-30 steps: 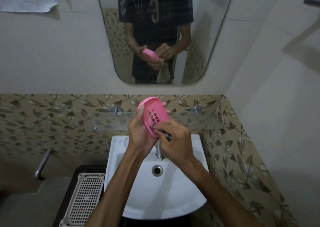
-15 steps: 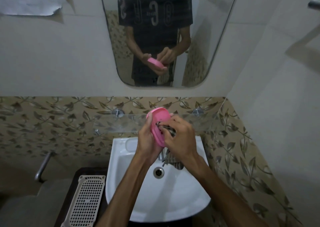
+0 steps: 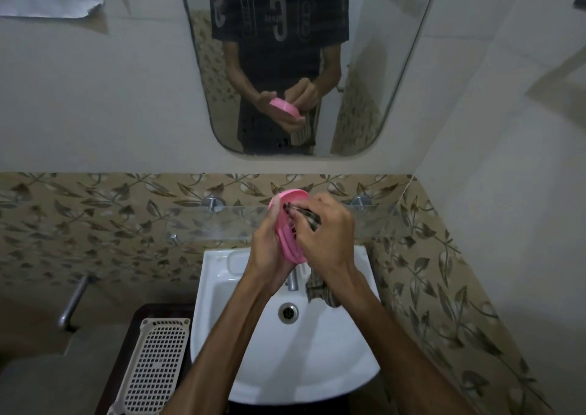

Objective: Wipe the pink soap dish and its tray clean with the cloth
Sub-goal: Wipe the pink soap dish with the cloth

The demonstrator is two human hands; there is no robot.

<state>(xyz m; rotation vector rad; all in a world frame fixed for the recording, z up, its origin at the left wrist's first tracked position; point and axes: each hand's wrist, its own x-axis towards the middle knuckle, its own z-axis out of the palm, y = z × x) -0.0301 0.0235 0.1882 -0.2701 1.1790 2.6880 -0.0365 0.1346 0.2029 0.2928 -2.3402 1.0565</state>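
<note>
Pink oval plastic soap dish (image 3: 290, 224) tilted on edge above white ceramic sink (image 3: 285, 367), cupped in left hand (image 3: 268, 249). Right hand (image 3: 329, 233) pinches dark striped cloth (image 3: 318, 291), apparently pressing it against dish.

Mirror (image 3: 364, 65) over white basin (image 3: 317, 367), leaf-patterned tile band (image 3: 95, 224), dim light

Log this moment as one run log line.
left hand: holds pink soap dish on edge | right hand: presses cloth into it | over sink
</note>
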